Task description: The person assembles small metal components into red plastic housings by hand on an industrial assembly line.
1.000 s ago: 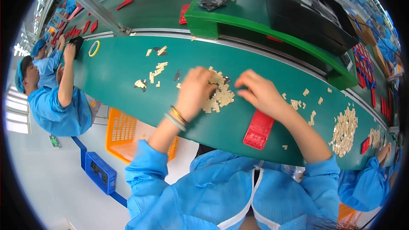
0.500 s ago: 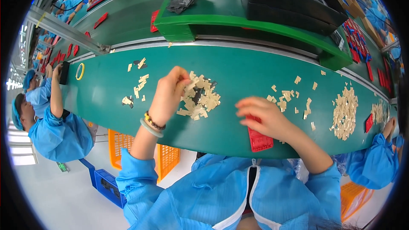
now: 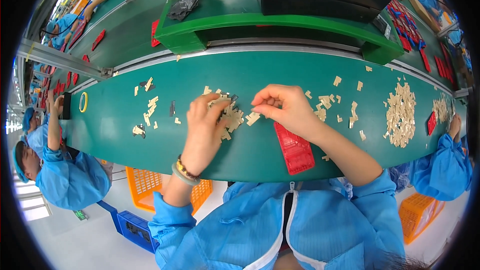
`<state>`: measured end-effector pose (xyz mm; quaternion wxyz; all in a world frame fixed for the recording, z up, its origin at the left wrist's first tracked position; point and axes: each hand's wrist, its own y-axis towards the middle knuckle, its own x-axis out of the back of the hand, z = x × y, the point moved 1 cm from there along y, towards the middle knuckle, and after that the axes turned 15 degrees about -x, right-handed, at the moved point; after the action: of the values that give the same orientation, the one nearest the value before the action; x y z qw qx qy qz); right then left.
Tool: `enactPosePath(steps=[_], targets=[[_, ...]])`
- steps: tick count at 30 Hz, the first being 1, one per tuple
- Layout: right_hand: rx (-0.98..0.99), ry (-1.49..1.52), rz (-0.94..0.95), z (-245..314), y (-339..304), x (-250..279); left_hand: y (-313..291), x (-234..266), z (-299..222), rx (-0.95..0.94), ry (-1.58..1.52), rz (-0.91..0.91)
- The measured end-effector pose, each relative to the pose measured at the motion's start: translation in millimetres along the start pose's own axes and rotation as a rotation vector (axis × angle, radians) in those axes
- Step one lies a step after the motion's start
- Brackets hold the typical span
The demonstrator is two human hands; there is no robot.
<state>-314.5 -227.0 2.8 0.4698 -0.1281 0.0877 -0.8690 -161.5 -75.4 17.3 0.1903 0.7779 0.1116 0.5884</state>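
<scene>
The left hand (image 3: 204, 129) rests fingers-down, loosely curled, on the pile of beige chips (image 3: 229, 112) beneath its fingertips. The right hand (image 3: 286, 107) pinches 1 chip (image 3: 252, 118), apparently picked for the red tray (image 3: 294, 148) below its wrist.

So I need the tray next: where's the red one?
In the head view, the red tray lies on the green belt, under the right hand, right of the beige chip pile.

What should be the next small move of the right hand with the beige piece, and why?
Probably the right hand should carry its small beige piece down to the red tray. The piece is pinched at the fingertips, just right of the beige pile that the left hand rests on, and the tray lies close below on the green belt.
</scene>
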Motion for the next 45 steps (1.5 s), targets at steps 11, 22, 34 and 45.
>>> enactPosePath(steps=[11,22,34,45], targets=[[0.5,-0.382,-0.201,7.4,-58.7,13.9,7.5,-20.7,-49.8,0.382,-1.107,-0.158],[0.141,-0.485,-0.466,-33.3,-95.9,79.1,20.6,-41.0,-77.8,-0.546,-0.382,-0.129],[0.388,-0.616,-0.072,-27.1,-103.9,57.7,25.3,-38.5,-87.2,-0.54,-0.035,-0.201],[0.705,-0.921,-0.488,-17.4,-79.6,26.2,22.8,-32.8,-78.2,0.34,-0.874,-0.081]])
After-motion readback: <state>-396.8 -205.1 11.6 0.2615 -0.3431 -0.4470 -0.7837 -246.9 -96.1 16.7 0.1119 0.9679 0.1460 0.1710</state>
